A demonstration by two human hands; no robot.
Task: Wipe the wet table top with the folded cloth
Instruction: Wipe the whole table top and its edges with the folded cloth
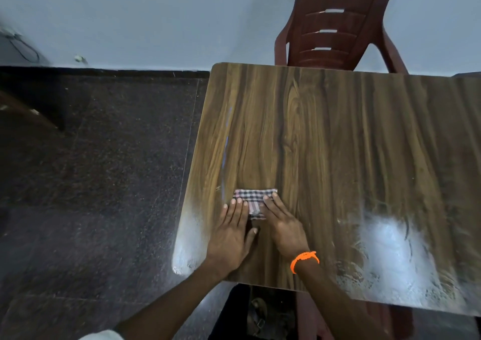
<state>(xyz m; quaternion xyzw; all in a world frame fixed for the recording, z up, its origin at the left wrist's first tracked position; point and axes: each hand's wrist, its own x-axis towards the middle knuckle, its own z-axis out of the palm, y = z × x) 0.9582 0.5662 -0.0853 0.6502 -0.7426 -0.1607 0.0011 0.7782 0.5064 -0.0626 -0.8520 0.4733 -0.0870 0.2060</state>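
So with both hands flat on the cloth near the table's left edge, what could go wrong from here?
1. The cloth is small and the wet sheen lies well to the right; it may soak through and only smear.
2. Left hand and right hand press with flat fingers, no grip, so the cloth could slip or unfold.
3. Near the table edge, water may get pushed onto the floor.

We see a pale wall [156,14]; a dark speckled floor [91,183] below it; a red-brown plastic chair [335,21] against the wall.
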